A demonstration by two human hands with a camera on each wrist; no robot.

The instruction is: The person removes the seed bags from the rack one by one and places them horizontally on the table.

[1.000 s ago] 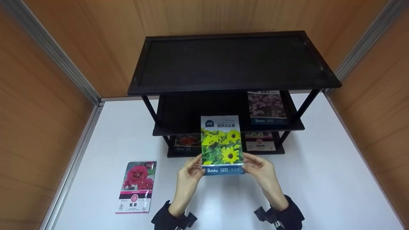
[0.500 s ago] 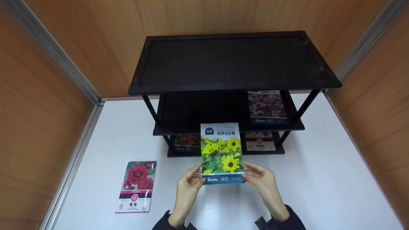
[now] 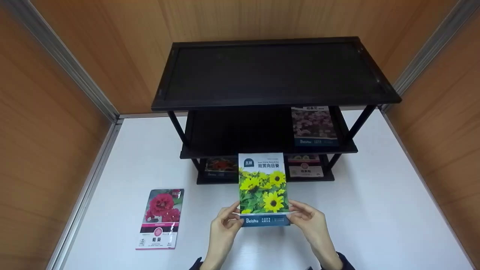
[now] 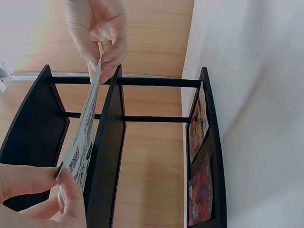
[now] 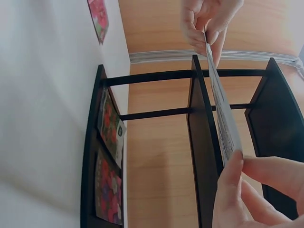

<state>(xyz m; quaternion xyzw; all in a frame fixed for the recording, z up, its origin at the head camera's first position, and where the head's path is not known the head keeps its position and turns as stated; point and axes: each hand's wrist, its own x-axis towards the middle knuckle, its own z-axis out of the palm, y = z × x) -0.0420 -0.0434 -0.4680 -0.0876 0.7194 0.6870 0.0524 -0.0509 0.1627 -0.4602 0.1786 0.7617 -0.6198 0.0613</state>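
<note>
A seed packet with yellow sunflowers is held face up in front of the black shelf, its top edge overlapping the middle tier's front rim in the head view. My left hand pinches its lower left edge between thumb and fingers. On the opposite edge my right hand pinches it the same way. Both wrist views show the packet almost edge-on, as a thin sheet with printed text and a code on its back. The left thumb and fingers grip one side of it.
A three-tier black shelf stands against the wooden back wall. A purple-flower packet lies on the middle tier's right; a red-flower packet and a pink-banded packet on the bottom tier. A pink-flower packet lies on the white table, left.
Both hands have drawn the sunflower packet back towards the person, down in the head view and lately slightly right. The shelf and other packets stay put.
</note>
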